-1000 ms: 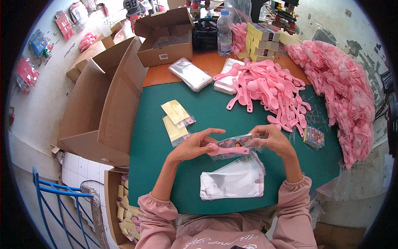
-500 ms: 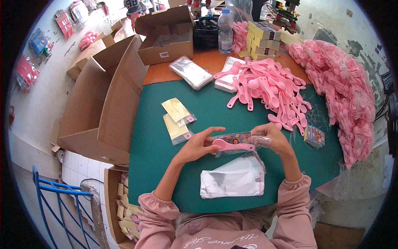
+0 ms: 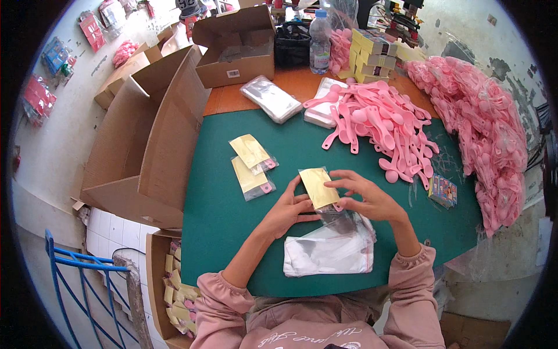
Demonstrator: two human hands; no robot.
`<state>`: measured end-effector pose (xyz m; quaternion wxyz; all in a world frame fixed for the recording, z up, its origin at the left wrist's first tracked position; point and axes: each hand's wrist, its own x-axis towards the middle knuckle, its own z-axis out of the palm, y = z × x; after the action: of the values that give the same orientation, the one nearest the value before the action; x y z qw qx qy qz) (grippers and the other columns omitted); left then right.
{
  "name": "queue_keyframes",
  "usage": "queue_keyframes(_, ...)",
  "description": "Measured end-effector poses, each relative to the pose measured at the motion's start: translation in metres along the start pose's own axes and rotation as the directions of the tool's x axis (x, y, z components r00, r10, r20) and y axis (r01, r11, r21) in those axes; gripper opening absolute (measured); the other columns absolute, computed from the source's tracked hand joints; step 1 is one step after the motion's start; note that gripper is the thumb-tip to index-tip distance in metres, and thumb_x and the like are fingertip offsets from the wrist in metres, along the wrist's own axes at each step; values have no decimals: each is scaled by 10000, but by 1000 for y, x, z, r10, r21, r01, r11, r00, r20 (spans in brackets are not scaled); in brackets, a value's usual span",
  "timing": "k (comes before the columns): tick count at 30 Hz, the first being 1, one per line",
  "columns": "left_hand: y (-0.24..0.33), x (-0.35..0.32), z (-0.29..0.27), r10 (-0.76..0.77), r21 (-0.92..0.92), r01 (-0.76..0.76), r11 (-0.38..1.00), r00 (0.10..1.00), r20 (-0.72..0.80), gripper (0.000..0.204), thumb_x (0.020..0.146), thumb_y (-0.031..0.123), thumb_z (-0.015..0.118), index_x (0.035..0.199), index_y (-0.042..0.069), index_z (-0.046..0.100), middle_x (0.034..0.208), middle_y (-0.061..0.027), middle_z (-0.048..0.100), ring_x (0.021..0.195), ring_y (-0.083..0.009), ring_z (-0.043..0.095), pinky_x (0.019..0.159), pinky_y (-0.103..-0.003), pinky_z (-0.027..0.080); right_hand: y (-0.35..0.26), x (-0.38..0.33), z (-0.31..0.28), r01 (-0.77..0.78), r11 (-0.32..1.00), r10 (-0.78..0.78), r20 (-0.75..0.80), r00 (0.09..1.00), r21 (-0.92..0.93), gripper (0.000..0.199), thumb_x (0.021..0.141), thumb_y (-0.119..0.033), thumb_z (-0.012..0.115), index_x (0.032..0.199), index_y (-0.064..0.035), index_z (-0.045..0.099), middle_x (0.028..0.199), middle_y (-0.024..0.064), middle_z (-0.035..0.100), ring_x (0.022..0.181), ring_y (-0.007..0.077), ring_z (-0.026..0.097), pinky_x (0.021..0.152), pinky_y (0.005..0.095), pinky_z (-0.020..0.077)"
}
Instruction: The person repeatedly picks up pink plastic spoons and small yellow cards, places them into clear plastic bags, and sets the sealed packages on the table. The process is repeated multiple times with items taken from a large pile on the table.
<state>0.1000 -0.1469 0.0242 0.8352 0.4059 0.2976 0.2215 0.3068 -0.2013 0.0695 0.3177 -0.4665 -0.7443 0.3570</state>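
Above the table's near half, my left hand (image 3: pixel 286 214) grips a clear packet with a yellow card (image 3: pixel 318 187) in it; a bit of pink spoon (image 3: pixel 338 207) shows at its lower end. My right hand (image 3: pixel 372 198) is at the packet's right edge, fingers apart, fingertips against or very near the card. Just below lies a stack of clear plastic bags (image 3: pixel 328 251). Two similar packets (image 3: pixel 251 177) lie to the left, yellow side up. Farther right is a heap of loose pink spoons (image 3: pixel 381 119), with a small stack of printed cards (image 3: pixel 443 191) beside it.
A large open cardboard box (image 3: pixel 125 139) stands along the left edge, a smaller one (image 3: pixel 232 72) behind. Bagged pink spoons (image 3: pixel 476 128) pile up at the right. A water bottle (image 3: pixel 319 46) and card bundles (image 3: pixel 372 55) stand at the back. A lower box (image 3: pixel 154 279) holds several packets.
The packet has turned from its printed, spoon side to its yellow side and now stands more upright. My right hand has loosened its grip and spread its fingers.
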Motion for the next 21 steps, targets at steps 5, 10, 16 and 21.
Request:
queue_keyframes(5,-4,9,-8,20,3,-20,1000,999,28,624,919,158,420,1384,109,7,1146,-177,488,970,-221,558,801,-356,501,20,7,20,-322,773,412,-46,910,547,338,884,-145,502,1188,-4,460,901,47,550,726,76,521,619,213,436)
queue_keyframes(10,7,1,3,-115,-78,120,990,992,55,639,928,183,407,1378,96,-39,1134,-234,494,980,-265,576,782,-344,508,35,18,26,-151,832,377,-346,859,534,310,828,-121,588,1094,16,508,824,82,581,665,107,561,583,215,449)
queue_keyframes(16,2,0,-3,-22,102,22,995,1000,4,582,938,126,337,1374,92,-46,1070,-235,541,971,-286,583,782,-354,509,27,12,24,-184,813,-147,-501,853,-552,232,761,-91,614,977,-25,561,986,155,531,855,290,554,742,359,454)
queue_keyframes(21,10,-3,-1,-82,181,84,980,996,-18,559,914,69,381,1365,82,52,1086,-224,545,976,-260,581,768,-330,515,26,13,36,-254,884,42,-476,878,-392,252,731,-50,627,975,-24,571,952,133,530,805,247,572,704,331,466)
